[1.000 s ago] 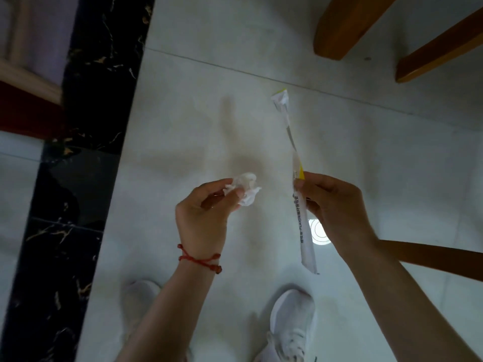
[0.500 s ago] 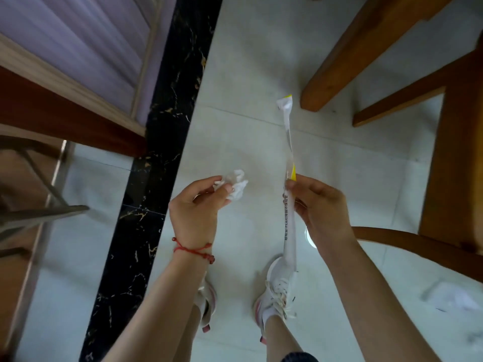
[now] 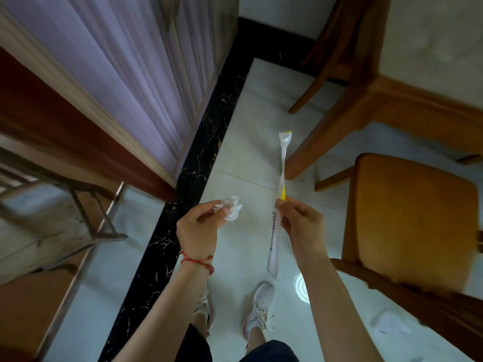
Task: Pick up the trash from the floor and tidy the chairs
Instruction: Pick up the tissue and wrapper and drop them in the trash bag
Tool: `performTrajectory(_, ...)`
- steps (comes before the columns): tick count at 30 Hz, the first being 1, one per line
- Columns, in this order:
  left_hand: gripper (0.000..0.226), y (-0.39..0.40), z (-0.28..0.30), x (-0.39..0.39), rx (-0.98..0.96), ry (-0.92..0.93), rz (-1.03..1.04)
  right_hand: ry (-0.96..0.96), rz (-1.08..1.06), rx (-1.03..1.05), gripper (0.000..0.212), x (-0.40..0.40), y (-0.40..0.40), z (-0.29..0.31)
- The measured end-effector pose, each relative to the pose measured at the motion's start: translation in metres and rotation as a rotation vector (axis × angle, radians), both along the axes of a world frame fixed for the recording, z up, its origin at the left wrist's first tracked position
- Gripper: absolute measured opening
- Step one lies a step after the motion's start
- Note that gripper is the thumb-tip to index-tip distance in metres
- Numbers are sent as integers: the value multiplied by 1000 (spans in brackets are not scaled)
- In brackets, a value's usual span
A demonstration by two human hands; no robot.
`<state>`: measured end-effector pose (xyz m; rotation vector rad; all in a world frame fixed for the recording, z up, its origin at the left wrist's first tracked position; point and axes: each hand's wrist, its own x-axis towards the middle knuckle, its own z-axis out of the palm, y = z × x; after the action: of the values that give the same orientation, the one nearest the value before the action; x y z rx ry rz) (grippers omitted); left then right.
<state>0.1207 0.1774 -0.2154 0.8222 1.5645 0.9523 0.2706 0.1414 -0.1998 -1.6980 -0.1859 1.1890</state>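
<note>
My left hand (image 3: 201, 228), with a red string at the wrist, pinches a crumpled white tissue (image 3: 232, 210) between thumb and fingers. My right hand (image 3: 300, 226) grips a long, thin white wrapper with yellow ends (image 3: 281, 178) near its middle; it sticks up past the fingers and hangs down below them. A wooden chair (image 3: 413, 220) stands at the right, its seat right next to my right forearm. A second wooden chair (image 3: 337, 61) stands further away at the top right. A flat white scrap of paper (image 3: 392, 323) lies on the floor under the near chair's edge.
A wooden table with a pale top (image 3: 418, 105) fills the upper right. A lilac panelled wall (image 3: 117, 74) and a black marble floor strip (image 3: 188, 192) run along the left. A metal-framed stand (image 3: 86, 215) is at the left. My white shoes (image 3: 261, 307) stand on pale tiles.
The view has tilted up, so the wall, table and chairs have come into sight. Both hands keep the same hold on the tissue and the wrapper.
</note>
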Motion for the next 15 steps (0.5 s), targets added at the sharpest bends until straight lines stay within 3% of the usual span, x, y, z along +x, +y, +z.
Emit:
performTrajectory(7, 18, -5, 82, -24, 37, -49, 83, -11, 12, 53, 17, -24, -2, 91)
performTrajectory(15, 8, -18, 122, -66, 30, -60, 205, -69, 59, 6, 16, -58, -3, 139)
